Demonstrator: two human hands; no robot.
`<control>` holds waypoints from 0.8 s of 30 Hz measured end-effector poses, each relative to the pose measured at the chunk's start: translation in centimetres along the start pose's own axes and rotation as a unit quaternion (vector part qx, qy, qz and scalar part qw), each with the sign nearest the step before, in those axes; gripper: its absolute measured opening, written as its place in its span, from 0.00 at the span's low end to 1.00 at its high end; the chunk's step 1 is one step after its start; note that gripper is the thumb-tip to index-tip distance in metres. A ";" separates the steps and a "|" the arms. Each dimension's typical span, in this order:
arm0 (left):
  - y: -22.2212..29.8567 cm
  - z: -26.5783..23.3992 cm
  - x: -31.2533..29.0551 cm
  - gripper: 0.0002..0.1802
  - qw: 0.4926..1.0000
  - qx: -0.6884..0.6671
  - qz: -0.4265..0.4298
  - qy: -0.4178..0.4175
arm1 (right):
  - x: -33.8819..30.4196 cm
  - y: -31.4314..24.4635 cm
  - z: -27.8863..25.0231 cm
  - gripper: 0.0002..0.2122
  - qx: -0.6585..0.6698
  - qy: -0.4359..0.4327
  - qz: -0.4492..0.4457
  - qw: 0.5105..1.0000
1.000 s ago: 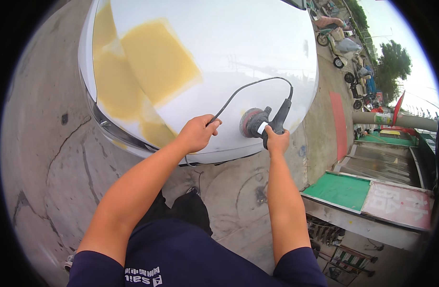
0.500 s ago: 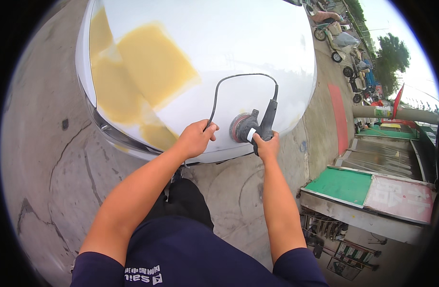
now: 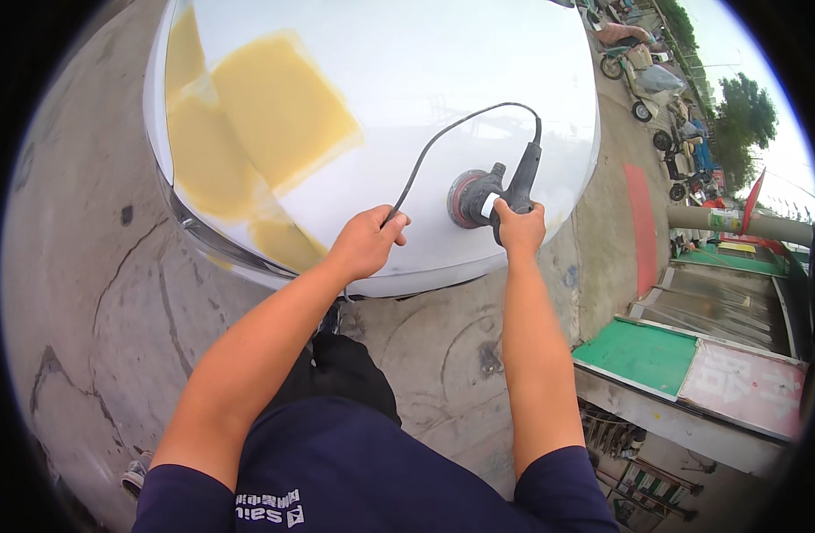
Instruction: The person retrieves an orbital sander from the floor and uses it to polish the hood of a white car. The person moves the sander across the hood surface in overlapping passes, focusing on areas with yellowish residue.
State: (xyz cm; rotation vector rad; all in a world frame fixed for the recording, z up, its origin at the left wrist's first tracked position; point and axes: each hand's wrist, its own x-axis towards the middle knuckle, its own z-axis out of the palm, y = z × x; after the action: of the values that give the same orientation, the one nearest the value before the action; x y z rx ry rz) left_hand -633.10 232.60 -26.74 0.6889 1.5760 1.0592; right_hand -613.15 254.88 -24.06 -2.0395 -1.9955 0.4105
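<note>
My right hand (image 3: 521, 228) is wrapped round the body of a black orbital sander (image 3: 489, 197). Its round pad rests against, or very close to, the white car hood (image 3: 407, 115) near the front right edge. From the end of the sander's handle a black power cord (image 3: 461, 118) arches back over the hood. My left hand (image 3: 369, 242) is closed round that cord, above the hood's front edge. Yellowish filler patches (image 3: 283, 102) cover the left part of the panel.
Cracked concrete ground (image 3: 97, 266) surrounds the car. Parked scooters (image 3: 652, 84) line the far right. Beyond a red strip (image 3: 641, 226) on the ground stand a grey pole (image 3: 736, 222) and a green panel (image 3: 638, 354). A shoe (image 3: 135, 473) shows at the lower left.
My right hand has carried the sander to the right and farther up the hood. The cord now stretches in a wider arc, while my left hand has shifted slightly away from me.
</note>
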 end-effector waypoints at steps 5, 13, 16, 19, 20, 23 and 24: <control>-0.2 1.7 0.5 0.22 0.999 -0.020 0.017 0.018 | -1.5 0.0 1.2 0.36 0.015 0.001 -0.038 0.999; -0.1 3.0 0.7 0.21 0.999 -0.036 0.028 0.027 | -0.8 0.2 0.2 0.36 0.015 -0.014 -0.023 1.000; -0.2 3.3 0.2 0.21 0.998 -0.042 0.025 0.035 | -1.1 0.8 0.2 0.36 0.011 -0.038 -0.020 0.999; -0.1 3.5 -0.2 0.21 0.998 -0.047 0.026 0.039 | -3.0 1.5 1.6 0.36 0.011 -0.050 -0.088 0.995; -0.1 3.5 -0.5 0.21 0.998 -0.048 0.025 0.039 | -3.0 2.0 1.7 0.36 0.010 -0.039 -0.075 0.996; -0.3 2.5 -1.7 0.21 0.998 -0.023 0.025 0.053 | -2.3 3.6 1.6 0.37 0.008 -0.014 -0.042 0.999; -0.4 2.1 -2.0 0.21 0.998 -0.017 0.024 0.060 | -1.7 4.5 1.0 0.37 0.027 -0.017 -0.030 0.999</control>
State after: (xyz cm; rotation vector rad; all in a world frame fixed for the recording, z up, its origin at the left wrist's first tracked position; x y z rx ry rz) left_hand -630.53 231.27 -26.25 0.6533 1.6459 1.1793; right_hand -609.41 253.02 -26.66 -1.9475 -2.0376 0.4832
